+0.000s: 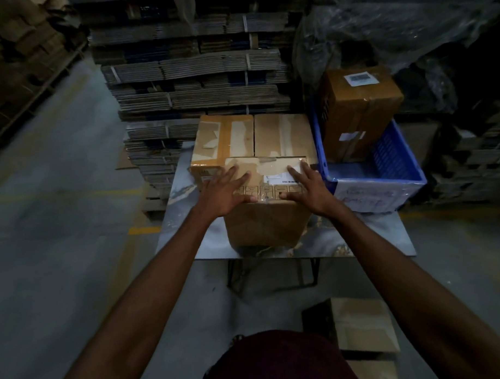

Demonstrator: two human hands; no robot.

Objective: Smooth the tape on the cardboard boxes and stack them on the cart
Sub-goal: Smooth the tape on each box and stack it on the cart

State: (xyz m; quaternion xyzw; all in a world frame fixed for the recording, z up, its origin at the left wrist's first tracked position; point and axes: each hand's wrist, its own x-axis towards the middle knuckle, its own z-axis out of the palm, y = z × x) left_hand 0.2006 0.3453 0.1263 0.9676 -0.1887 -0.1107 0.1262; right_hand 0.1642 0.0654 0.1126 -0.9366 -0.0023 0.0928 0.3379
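A taped brown cardboard box (268, 225) stands on the grey table (188, 234) in front of me. My left hand (225, 194) lies flat on its top at the left, fingers spread and straight. My right hand (308, 187) lies flat on the top at the right, over a white label (279, 177) and clear tape (263, 166). Behind it stand two more taped boxes side by side, the left one (223, 137) and the right one (282, 134).
A blue plastic crate (384, 170) on the table's right holds an upright brown box (359, 111). Tall stacks of flat cardboard (194, 78) rise behind the table. Another box (361, 324) sits on the floor at lower right. Grey concrete floor (60, 224) lies to the left.
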